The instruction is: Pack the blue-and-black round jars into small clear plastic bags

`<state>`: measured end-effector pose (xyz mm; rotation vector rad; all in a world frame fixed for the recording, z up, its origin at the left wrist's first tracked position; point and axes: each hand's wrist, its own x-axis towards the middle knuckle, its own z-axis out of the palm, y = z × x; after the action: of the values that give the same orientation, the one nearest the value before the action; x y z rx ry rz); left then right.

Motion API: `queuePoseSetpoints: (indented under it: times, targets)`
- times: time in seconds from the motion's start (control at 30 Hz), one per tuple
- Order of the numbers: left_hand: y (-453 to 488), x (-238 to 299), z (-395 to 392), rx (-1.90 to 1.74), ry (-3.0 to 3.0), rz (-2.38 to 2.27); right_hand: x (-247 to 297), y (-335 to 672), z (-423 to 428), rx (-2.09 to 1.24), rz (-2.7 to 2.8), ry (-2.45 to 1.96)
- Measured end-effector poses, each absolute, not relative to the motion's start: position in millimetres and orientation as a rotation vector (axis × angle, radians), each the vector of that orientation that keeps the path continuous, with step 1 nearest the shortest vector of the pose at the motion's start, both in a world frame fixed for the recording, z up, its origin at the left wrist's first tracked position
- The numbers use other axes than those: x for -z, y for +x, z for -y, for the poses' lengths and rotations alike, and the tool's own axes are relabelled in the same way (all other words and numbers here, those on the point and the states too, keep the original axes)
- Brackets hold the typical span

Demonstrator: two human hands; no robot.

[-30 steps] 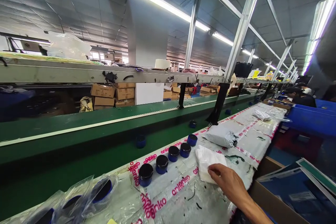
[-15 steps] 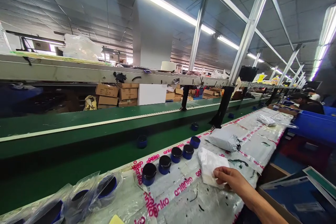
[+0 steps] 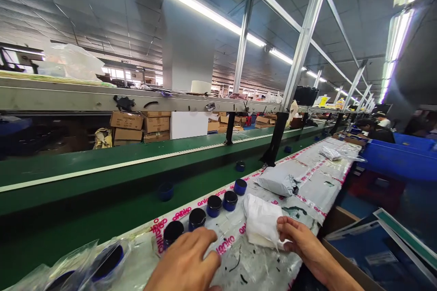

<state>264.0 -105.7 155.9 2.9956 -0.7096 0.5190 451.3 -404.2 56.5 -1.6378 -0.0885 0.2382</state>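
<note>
My right hand (image 3: 294, 235) pinches the near right edge of a stack of soft white sheets (image 3: 262, 220) lying on the covered bench; whether they are cloth, foam or thin bags I cannot tell. Low in the middle of the view is my left hand (image 3: 191, 259), back upward, fingers bent and apart, no object visible in it. Just beyond its fingers stand a round blue jar with a black top (image 3: 173, 232) and a second such jar (image 3: 197, 219), partly behind the fingers. Further jars (image 3: 214, 206) continue the row to the right.
Clear bags with blue jars inside (image 3: 108, 261) lie at the lower left. More jars (image 3: 165, 192) sit on the green conveyor (image 3: 129, 209). A grey-white packet (image 3: 276, 181) rests farther along the bench. Blue crates (image 3: 392, 159) and a co-worker (image 3: 378, 132) are at right.
My left hand has come into view from below, up to the row of jars. My right hand stays on the white sheets. The whole view has shifted, so things appear farther left.
</note>
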Motion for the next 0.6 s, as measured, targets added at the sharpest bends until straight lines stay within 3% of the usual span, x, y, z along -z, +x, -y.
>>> queuePoseSetpoints:
  times: [0.17,0.3,0.6]
  targets:
    - [312.0,-141.2,156.4,-0.101,2.815,0.627,-58.1,454.5,412.1,-0.006,0.189,-1.909]
    - [319.3,-119.6,158.6,-0.003,2.733,0.628,-76.8,445.1,408.2,0.06,0.113,-1.757]
    - [278.2,-154.0,142.0,-0.223,2.003,0.028,-118.1,390.0,329.3,-0.364,0.223,-1.287]
